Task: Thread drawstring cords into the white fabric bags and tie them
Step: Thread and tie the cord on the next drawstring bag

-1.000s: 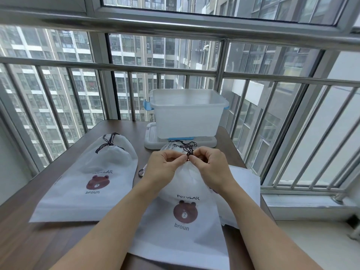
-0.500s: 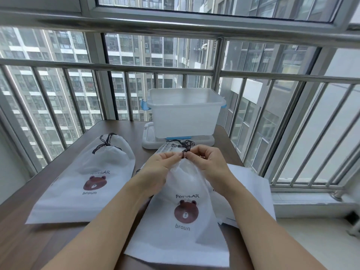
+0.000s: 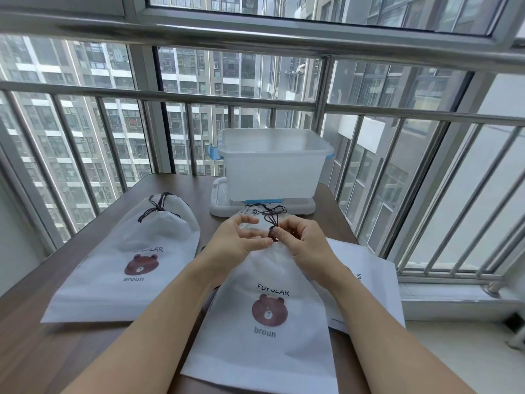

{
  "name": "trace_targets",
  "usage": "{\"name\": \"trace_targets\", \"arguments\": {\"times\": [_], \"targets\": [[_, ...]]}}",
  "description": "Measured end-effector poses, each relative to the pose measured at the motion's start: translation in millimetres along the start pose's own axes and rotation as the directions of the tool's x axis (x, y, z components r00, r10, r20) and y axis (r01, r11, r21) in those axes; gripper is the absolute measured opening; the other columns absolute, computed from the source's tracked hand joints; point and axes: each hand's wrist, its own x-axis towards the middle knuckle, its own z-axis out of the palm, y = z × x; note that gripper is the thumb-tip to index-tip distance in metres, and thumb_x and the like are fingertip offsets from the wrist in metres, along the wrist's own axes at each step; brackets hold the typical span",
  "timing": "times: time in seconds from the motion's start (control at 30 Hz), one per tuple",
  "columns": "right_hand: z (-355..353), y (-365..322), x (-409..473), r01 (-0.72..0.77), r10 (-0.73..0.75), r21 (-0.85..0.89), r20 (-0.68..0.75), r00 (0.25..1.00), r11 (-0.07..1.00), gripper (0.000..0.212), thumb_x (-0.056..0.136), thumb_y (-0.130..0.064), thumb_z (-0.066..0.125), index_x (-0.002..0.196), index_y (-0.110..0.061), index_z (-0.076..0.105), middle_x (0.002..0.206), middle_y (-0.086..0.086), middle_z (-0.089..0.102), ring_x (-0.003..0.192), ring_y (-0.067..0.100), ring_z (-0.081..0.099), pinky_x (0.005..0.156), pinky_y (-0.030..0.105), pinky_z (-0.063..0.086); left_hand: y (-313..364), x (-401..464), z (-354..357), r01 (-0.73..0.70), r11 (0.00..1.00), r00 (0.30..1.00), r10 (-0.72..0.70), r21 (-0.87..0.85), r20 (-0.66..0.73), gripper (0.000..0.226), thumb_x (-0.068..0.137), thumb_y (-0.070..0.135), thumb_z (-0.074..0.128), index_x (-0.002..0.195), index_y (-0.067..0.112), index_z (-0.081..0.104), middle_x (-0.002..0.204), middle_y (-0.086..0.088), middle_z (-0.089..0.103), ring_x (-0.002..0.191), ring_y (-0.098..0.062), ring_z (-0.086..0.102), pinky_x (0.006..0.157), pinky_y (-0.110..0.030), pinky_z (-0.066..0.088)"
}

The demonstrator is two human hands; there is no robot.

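— Hands first: the right hand point(image 3: 305, 245) pinches the dark cord point(image 3: 272, 223) at the gathered neck of the centre bag point(image 3: 264, 297); the left hand point(image 3: 237, 243) has fingers curled beside it, its grip unclear.

— Risk?

— Probably the knot slipping if that pinch loosens (thin cord, smooth fabric).

— Any writing?

— "POPULAR" and "broun" around a bear face, also on the tied bag point(image 3: 127, 257) at left on the tabletop point(image 3: 42, 351).

Both forearms reach forward, bare, converging so the hands meet above the gathered neck of the near bag point(image 3: 267, 282). The right hand point(image 3: 305, 243) curls, its grip pinching the dark cord point(image 3: 272, 226) just above that neck. The left hand point(image 3: 237, 241) faces it, fingertips point(image 3: 268, 243) touching near the cord, upper fingers loosely bent.
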Motion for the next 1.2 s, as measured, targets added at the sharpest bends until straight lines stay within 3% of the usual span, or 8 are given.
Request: {"name": "trace_targets", "arguments": {"times": [0.2,0.37,0.57,0.73,0.87,1.07,1.13,1.2], "targets": [[0.1,-0.7,0.1,0.012,-0.012,-0.018,-0.001,1.000,1.000,0.021,0.097,-0.014,0.066,0.078,-0.021,0.070,0.070,-0.005,0.059,0.062,0.004,0.045,0.061,0.015,0.038,-1.9,2.4,-1.4,0.046,0.988,0.996,-0.033,-0.147,0.088,0.037,0.086,-0.008,0.068,0.113,0.009,0.051,0.097,-0.014,0.070,0.094,-0.024,0.065,0.106,-0.042,0.043],[0.7,-0.1,-1.0,0.005,-0.004,-0.104,0.006,1.000,0.995,0.022,0.097,-0.013,0.066,0.076,-0.018,0.068,0.059,-0.015,0.049,0.056,0.003,0.038,0.055,0.017,0.033,-5.4,1.2,6.1,-0.163,0.973,0.986,0.168,0.165,-0.017,0.032,0.083,-0.006,0.072,0.102,0.013,0.055,0.084,-0.008,0.070,0.078,-0.014,0.066,0.084,-0.033,0.051],[-1.9,1.2,0.0,-0.023,0.026,-0.077,0.033,0.999,0.997,0.020,0.098,-0.015,0.065,0.086,0.001,0.068,0.065,-0.004,0.047,0.060,0.009,0.037,0.056,0.021,0.032,-4.8,-2.2,8.8,-0.383,0.835,0.891,0.447,0.395,-0.079,0.029,0.077,0.003,0.081,0.092,0.018,0.062,0.077,-0.001,0.074,0.073,-0.012,0.071,0.073,-0.021,0.056],[-4.0,0.9,-0.6,-0.084,0.082,0.011,0.097,0.992,0.996,0.022,0.098,-0.026,0.065,0.086,-0.008,0.071,0.073,0.004,0.052,0.068,0.018,0.041,0.061,0.030,0.034,-4.6,-1.9,3.9,-0.501,0.654,0.799,0.602,0.567,0.012,0.027,0.076,0.005,0.084,0.093,0.015,0.065,0.077,0.005,0.072,0.075,-0.003,0.070,0.074,-0.014,0.055],[-6.5,-1.4,-1.5,-0.159,0.138,0.128,0.157,0.978,0.979,0.022,0.101,-0.022,0.062,0.082,-0.013,0.071,0.062,-0.005,0.054,0.054,0.007,0.042,0.053,0.020,0.033,-4.3,0.3,0.4,-0.615,0.454,0.698,0.693,0.645,0.179,0.021,0.077,0.008,0.083,0.094,0.020,0.079,0.084,0.008,0.073,0.075,-0.006,0.068,0.071,-0.020,0.055],[-5.7,-2.6,-1.6,-0.226,0.194,0.212,0.160,0.968,0.951,0.020,0.103,-0.013,0.056,0.092,-0.004,0.070,0.059,-0.006,0.057,0.046,0.003,0.043,0.046,0.013,0.034,-5.5,5.2,-2.2,-0.685,0.364,0.605,0.767,0.631,0.214,0.014,0.082,0.009,0.079,0.093,0.018,0.081,0.084,0.005,0.066,0.074,-0.007,0.062,0.064,-0.019,0.050],[-4.0,-3.1,-1.3,-0.234,0.191,0.286,0.170,0.967,0.929,0.019,0.102,-0.012,0.058,0.093,-0.002,0.070,0.068,0.002,0.063,0.053,0.007,0.051,0.049,0.015,0.039,-6.4,6.0,2.7,-0.630,0.452,0.665,0.735,0.632,0.137,0.011,0.086,0.006,0.075,0.090,0.016,0.077,0.086,0.008,0.066,0.077,-0.006,0.062,0.066,-0.016,0.050],[-3.2,-3.6,-1.4,-0.221,0.178,0.331,0.156,0.972,0.917,0.019,0.101,-0.012,0.059,0.092,0.002,0.070,0.074,0.008,0.065,0.059,0.011,0.055,0.054,0.017,0.042,-6.6,4.7,11.8,-0.477,0.727,0.823,0.566,0.495,-0.037,0.012,0.095,0.008,0.063,0.090,0.018,0.068,0.086,0.009,0.064,0.078,-0.003,0.060,0.068,-0.013,0.047]]}}
